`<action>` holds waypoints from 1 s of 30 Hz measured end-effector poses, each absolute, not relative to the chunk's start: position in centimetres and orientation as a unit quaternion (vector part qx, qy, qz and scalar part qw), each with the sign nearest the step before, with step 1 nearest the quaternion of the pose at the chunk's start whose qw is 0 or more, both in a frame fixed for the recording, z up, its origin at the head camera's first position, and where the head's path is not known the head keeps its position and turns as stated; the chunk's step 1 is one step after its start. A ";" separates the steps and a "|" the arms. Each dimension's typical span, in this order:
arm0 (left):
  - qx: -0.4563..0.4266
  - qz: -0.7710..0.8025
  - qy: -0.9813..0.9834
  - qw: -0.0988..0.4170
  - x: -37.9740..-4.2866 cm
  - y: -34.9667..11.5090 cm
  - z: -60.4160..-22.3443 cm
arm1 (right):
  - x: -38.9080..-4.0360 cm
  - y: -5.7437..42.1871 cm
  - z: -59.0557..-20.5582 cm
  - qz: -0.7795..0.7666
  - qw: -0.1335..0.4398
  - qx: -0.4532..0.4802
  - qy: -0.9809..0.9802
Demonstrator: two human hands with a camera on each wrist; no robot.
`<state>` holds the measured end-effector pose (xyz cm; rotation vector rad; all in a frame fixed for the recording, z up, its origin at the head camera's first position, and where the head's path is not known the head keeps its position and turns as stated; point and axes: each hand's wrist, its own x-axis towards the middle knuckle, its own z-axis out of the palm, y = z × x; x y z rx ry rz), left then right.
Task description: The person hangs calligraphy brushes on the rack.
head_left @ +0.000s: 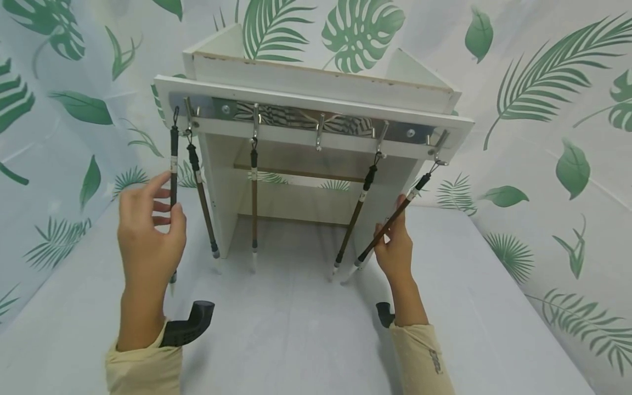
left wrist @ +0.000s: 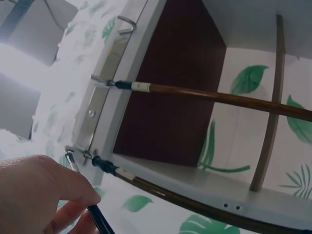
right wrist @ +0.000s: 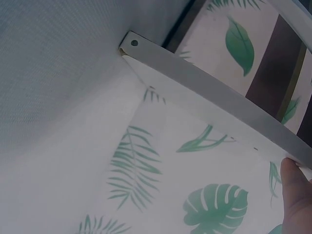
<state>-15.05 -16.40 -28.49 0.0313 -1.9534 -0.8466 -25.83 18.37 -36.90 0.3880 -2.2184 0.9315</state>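
Observation:
My left hand [head_left: 150, 225] pinches a dark-handled calligraphy brush [head_left: 174, 145] upright, left of the rail. Its cord loop is right beside the leftmost hook [head_left: 187, 112]; whether it is over the hook, I cannot tell. A second brush [head_left: 201, 189] hangs from that hook. More brushes hang along the rail, one [head_left: 254, 203] left of the middle, another [head_left: 356, 216] right of it. At the far right, a slanting brush [head_left: 392, 222] crosses in front of my right hand [head_left: 397, 249], which grips the edge of the white side panel [right wrist: 219, 92], partly out of view.
The white rack [head_left: 316, 74] has a metal hook strip [head_left: 395, 131] along its front; the middle hook [head_left: 320, 131] bears no brush. It stands on a white-covered table [head_left: 291, 329]. Behind hangs a leaf-print backdrop [head_left: 538, 181]. Black wrist mounts [head_left: 190, 326] jut from both forearms.

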 end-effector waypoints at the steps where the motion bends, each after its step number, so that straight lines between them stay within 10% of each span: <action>1: 0.009 -0.346 -0.803 0.486 -15.1 -16.3 -28.5 | -25.8 18.4 -36.9 0.359 0.345 0.150 -0.854; 30: -0.116 -0.322 -0.807 0.481 -14.5 -12.4 -28.1 | -26.0 18.5 -37.0 0.358 0.345 0.151 -0.855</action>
